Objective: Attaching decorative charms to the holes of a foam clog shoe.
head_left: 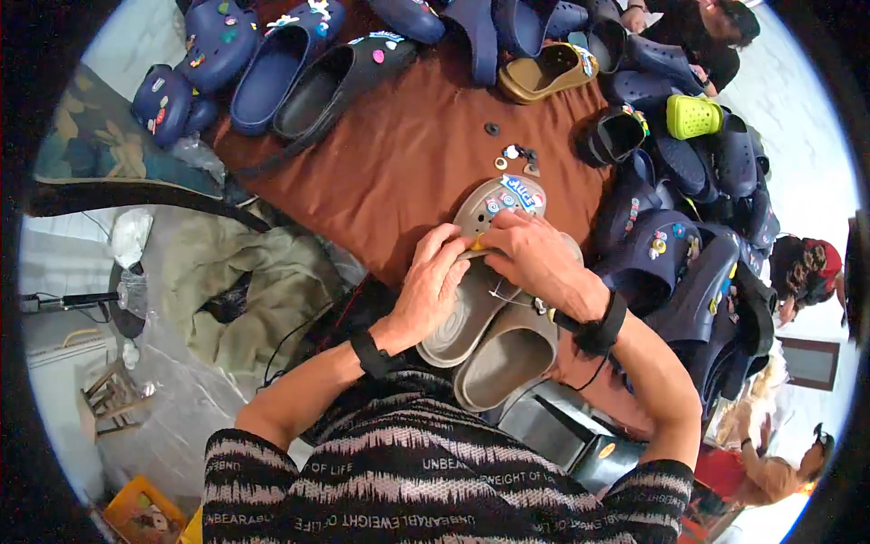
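Striped shirt [408, 462], both hands [426, 288] [536, 260] holding smooth, rounded taupe clog [478, 299], wrinkled brown cloth [390, 172]

Even light, bent edges, black corners

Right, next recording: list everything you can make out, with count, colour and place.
Held clog: one, taupe, centre
Second clog: one, taupe, beside it
Fitted charms: several, multicoloured, held clog's toe
Loose charms: several, mixed, beyond that toe
Cloth: one, brown, under the loose charms
Dark clogs: many, navy or black, top and right
Tan clog: one, tan, top
Small clog: one, yellow-green, upper right
Crumpled fabric: olive, left
Stool: one, brown, lower left
Crate: one, yellow, lower left
Other people: at least three, right side
Wristbands: two, black, wrists
Left hand: one, bare, on held clog
Right hand: one, bare, on held clog
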`<state>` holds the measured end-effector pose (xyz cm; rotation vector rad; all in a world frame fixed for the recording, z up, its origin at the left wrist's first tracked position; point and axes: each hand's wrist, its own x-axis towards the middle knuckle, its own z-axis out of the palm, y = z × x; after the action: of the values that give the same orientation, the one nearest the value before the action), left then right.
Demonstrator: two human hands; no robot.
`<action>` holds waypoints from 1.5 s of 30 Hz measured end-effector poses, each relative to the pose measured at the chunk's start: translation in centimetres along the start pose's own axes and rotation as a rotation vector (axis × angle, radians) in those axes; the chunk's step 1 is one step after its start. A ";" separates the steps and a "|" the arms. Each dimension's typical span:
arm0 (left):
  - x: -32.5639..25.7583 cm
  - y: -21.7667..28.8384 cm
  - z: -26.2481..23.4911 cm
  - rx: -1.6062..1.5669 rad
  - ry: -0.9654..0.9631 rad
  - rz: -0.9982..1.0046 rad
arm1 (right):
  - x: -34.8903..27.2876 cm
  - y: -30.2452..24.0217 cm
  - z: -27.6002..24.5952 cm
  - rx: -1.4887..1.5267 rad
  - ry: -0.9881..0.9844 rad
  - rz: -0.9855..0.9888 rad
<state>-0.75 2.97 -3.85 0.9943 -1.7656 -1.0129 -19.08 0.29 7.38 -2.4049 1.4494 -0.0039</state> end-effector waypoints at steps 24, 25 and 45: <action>3.2 0.2 -0.3 0.290 0.016 0.198 | 1.1 1.1 3.2 -0.159 0.252 -0.145; 3.3 0.0 -0.3 0.275 0.030 0.232 | 1.1 1.3 3.1 -0.154 0.241 -0.162; 1.9 1.1 -1.1 0.115 -0.008 0.062 | 0.4 0.7 3.5 -0.084 0.385 -0.146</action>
<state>-0.61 1.36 -1.92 1.0007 -1.8672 -0.8858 -18.94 0.65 3.76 -2.6815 1.4442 -0.4735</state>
